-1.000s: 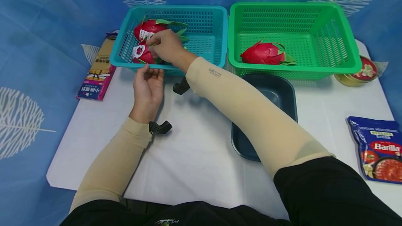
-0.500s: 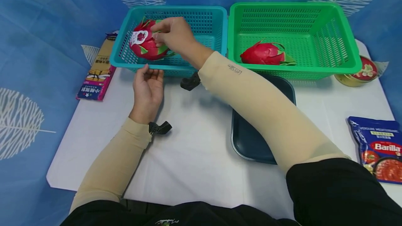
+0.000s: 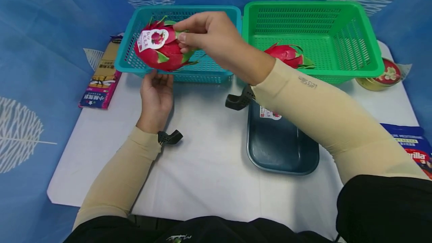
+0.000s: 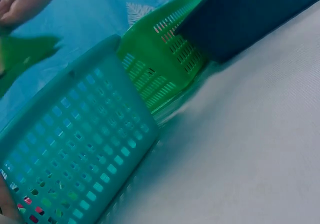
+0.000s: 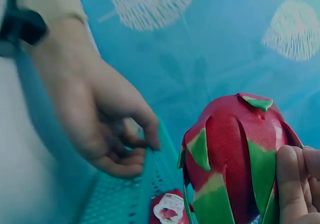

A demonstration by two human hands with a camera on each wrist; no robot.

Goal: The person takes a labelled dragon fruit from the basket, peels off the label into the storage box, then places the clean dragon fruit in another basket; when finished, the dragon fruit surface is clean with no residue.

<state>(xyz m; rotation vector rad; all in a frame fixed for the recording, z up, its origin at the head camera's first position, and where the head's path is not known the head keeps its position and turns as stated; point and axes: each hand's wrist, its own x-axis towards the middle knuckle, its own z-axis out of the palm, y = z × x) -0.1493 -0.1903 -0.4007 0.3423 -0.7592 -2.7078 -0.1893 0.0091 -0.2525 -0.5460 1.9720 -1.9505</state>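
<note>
A pink dragon fruit with green scales and a white sticker hangs above the blue basket, pinched by my right hand at a green scale on its side. My left hand holds the basket's near rim; in the right wrist view its fingers curl over that rim. Another stickered dragon fruit lies inside the blue basket in the right wrist view. A third dragon fruit lies in the green basket, partly hidden behind my right wrist.
A dark tray stands in front of the green basket, with a fruit sticker in it, partly under my right forearm. Around the table lie a pasta pack, a tin and a blue sauce pouch.
My right hand has lifted the dragon fruit from inside the blue basket, moving up and rightward. The sticker in the tray has come into view. My left hand has stayed at the rim.
</note>
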